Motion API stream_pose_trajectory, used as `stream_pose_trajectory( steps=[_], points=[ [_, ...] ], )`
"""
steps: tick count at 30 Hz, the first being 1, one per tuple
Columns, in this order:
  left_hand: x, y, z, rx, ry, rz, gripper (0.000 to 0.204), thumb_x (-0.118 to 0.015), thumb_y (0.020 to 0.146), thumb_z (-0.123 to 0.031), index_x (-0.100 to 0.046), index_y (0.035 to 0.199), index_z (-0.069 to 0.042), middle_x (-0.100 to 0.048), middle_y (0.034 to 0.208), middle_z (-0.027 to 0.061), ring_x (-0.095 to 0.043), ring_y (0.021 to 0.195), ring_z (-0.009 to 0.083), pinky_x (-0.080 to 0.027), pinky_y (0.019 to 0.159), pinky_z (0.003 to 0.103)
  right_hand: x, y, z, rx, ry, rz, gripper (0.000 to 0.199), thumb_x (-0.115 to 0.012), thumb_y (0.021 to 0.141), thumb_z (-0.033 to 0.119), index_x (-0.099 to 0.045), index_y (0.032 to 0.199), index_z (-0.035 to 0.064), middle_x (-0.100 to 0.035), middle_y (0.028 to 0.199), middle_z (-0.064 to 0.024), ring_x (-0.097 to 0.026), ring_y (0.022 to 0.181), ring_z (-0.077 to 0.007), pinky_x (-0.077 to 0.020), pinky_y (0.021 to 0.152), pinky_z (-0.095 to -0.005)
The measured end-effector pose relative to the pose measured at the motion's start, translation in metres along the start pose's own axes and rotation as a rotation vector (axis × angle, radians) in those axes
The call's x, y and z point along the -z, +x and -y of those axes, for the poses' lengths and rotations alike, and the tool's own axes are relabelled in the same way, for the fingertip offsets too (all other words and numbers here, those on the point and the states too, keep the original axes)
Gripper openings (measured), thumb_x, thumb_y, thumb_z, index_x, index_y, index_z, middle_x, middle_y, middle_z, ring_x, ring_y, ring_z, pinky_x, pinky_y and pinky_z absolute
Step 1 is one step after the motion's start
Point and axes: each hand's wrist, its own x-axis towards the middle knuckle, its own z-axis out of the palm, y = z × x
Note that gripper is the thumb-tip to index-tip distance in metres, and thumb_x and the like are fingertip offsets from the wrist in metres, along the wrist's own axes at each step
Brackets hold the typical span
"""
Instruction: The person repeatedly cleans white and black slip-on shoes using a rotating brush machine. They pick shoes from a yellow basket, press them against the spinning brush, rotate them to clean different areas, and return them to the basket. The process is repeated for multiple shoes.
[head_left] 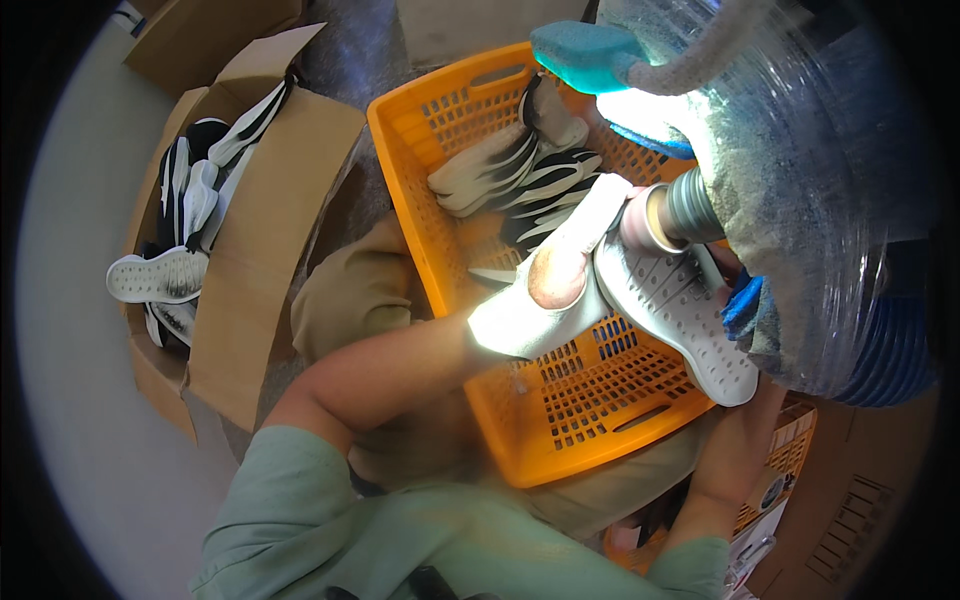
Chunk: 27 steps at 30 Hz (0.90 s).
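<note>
A pale grey shoe sole (680, 310), dotted with small holes, is tilted over the basket. My left hand (550, 280), in a white glove with bare skin showing through, grips its left edge. From the right, my right hand (727, 268) holds the sole's other side; the machine's cover and the sole hide most of its fingers. Against the sole's upper end is a pinkish cylindrical roller (645, 222) on a grey ribbed shaft (692, 205). Whether roller and sole touch, I cannot tell.
Below lies an orange plastic basket (410, 200) with several black-and-white soles (485, 170). A cardboard box (275, 200) of more soles stands at left. Dusty clear plastic (800, 180) wraps the machine at right, beside a teal lamp (590, 57) and a blue ribbed hose (890, 350).
</note>
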Motion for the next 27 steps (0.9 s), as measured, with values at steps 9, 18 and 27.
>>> stream_pose_trajectory(
  steps=[9, 18, 27],
  points=[
    [0.0, 0.001, -0.002, 0.026, -0.077, 0.088, 0.067, -0.025, 0.104, -0.051, -0.05, 0.128, 0.007, -0.064, 0.111, 0.0225, -0.064, 0.1, 0.0311, -0.05, 0.095, 0.042, -0.007, -0.025, -0.013, -0.026, 0.147, -0.129, 0.049, -0.064, 0.082, 0.001, -0.051, 0.127, -0.0091, -0.062, 0.114, -0.0218, -0.066, 0.099, -0.0288, -0.0554, 0.087, -0.0378],
    [0.007, 0.008, -0.003, 0.052, 0.343, 0.051, 0.062, -0.048, 0.096, -0.045, -0.048, 0.13, 0.006, -0.062, 0.113, 0.0214, -0.064, 0.099, 0.0296, -0.053, 0.09, 0.04, -0.045, -0.088, -0.035, -0.051, 0.713, -0.511, 0.045, -0.063, 0.082, -0.005, -0.052, 0.126, -0.0091, -0.062, 0.113, -0.0228, -0.067, 0.098, -0.0306, -0.0574, 0.085, -0.0391],
    [0.016, 0.006, 0.003, -0.024, 0.237, 0.018, 0.048, -0.046, 0.097, -0.028, -0.045, 0.133, 0.005, -0.058, 0.121, 0.0216, -0.06, 0.108, 0.0303, -0.052, 0.094, 0.041, -0.056, -0.084, -0.031, -0.005, 0.928, -0.605, 0.037, -0.061, 0.087, -0.003, -0.056, 0.123, -0.0089, -0.063, 0.112, -0.018, -0.065, 0.097, -0.0258, -0.0548, 0.086, -0.0347]
  ],
)
